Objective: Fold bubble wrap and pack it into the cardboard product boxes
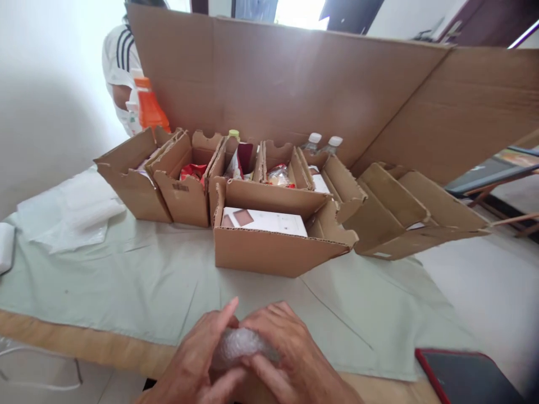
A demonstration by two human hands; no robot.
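Observation:
Low at the table's front edge, my left hand [197, 359] and my right hand [290, 353] are both wrapped round a small bundle of clear bubble wrap [238, 345]. Their fingers press in on it from either side. What the wrap encloses is hidden. Just beyond the hands stands an open cardboard box [273, 247] with a white carton [263, 220] lying inside.
A row of open cardboard boxes [185, 179] holds packets and bottles. A tall cardboard sheet [295, 84] stands behind them. An orange bottle [149, 106] and a person in a white striped shirt [120, 62] are at back left. A red-edged tablet [467, 376] lies at front right, plastic bags [71, 213] at left.

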